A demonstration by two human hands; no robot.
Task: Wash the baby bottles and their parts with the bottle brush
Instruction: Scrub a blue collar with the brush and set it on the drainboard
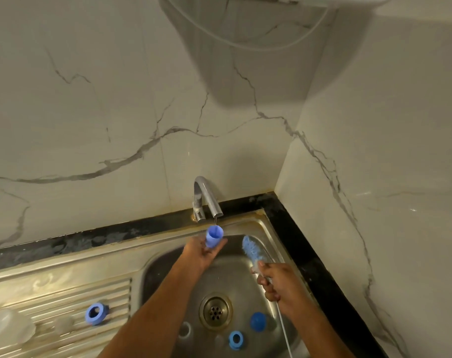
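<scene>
My left hand [203,253] grips a blue bottle cap [214,236], open end up, right under the tap spout [215,206]; a thin stream of water runs into it. My right hand [275,280] holds the bottle brush by its thin white handle, its blue bristle head [252,249] pointing up and left, beside the cap. In the sink basin [235,275] lie a blue round cap [258,321], a blue ring [236,339] and a clear part [184,329]. Another blue ring [96,313] sits on the draining board.
The ribbed steel draining board [64,293] on the left also carries clear pieces [9,329] near its front left. The drain [215,310] is in the basin's middle. Marble wall runs behind and to the right, with a black counter edge [310,254] around the sink.
</scene>
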